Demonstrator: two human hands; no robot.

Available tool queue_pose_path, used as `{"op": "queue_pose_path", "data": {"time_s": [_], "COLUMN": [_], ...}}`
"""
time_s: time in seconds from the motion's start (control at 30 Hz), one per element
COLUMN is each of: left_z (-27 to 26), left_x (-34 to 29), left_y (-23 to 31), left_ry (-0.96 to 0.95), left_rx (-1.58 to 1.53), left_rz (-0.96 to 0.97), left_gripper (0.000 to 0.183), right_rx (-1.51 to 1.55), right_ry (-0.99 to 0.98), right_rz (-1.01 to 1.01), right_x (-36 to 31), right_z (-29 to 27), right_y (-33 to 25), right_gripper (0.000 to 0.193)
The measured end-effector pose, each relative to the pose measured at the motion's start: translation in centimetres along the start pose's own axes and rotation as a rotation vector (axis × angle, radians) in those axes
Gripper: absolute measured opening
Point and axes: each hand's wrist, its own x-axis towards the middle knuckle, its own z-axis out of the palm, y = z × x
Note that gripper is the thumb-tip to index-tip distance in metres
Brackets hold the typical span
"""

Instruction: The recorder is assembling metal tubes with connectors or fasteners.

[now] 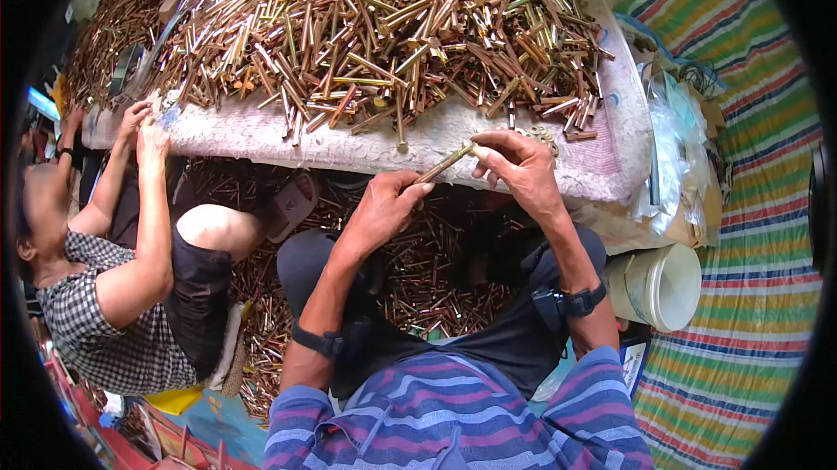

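Observation:
My left hand (382, 208) is closed on one end of a long brass-coloured metal bolt (445, 165), held slantwise just off the table's near edge. At the bolt's upper end, my right hand (523, 175) pinches its tip between thumb and finger. Whether a small part sits in that pinch is hidden by the fingers. Beyond both hands, a large heap of similar bolts and tubes (375, 34) covers most of the cloth-topped table (436, 134). A little pile of washers (542, 137) lies right behind my right hand.
At the left, a co-worker in a checked shirt (113, 322) has both hands (148, 134) at the table edge. More metal pieces (418, 269) cover the floor below. A white bucket (676, 287) stands by my right knee; plastic bags (671, 156) hang beside the table near a striped tarp (750, 235).

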Motion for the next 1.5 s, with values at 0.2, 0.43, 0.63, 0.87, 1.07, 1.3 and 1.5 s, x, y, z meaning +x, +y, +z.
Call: {"op": "queue_pose_path", "data": {"time_s": [0.2,0.43,0.63,0.87,1.07,1.3,1.5], "left_z": [0.0,-0.3,-0.3,-0.6,-0.9,-1.2,-1.3], "left_x": [-0.3,-0.3,-0.4,-0.5,-0.9,-0.9,-1.2], "left_y": [0.3,0.3,0.4,0.5,1.3,1.1,1.9], "left_ry": [-0.037,-0.049,-0.1,-0.194,-0.256,-0.295,-0.304], "left_rx": [-0.021,0.022,0.009,-0.033,-0.145,-0.183,-0.189], "left_rz": [-0.039,-0.032,-0.032,-0.128,-0.225,-0.254,-0.291], "left_gripper": [0.027,0.028,0.029,0.03,0.028,0.026,0.024], "right_rx": [0.013,0.007,-0.091,-0.143,-0.147,-0.156,-0.146], "right_ry": [-0.02,-0.071,-0.09,-0.128,-0.136,-0.19,-0.183], "right_rz": [-0.009,-0.014,0.002,-0.01,-0.014,0.001,-0.001], "right_x": [-0.2,-0.3,-0.5,-0.9,-0.9,-0.5,-0.5], "right_z": [-0.2,-0.4,-0.4,-0.9,-0.9,-1.2,-1.2], "right_y": [0.2,0.3,-0.5,-0.7,-0.9,-1.2,-1.4], "right_gripper": [0.023,0.023,0.022,0.019,0.02,0.023,0.021]}}
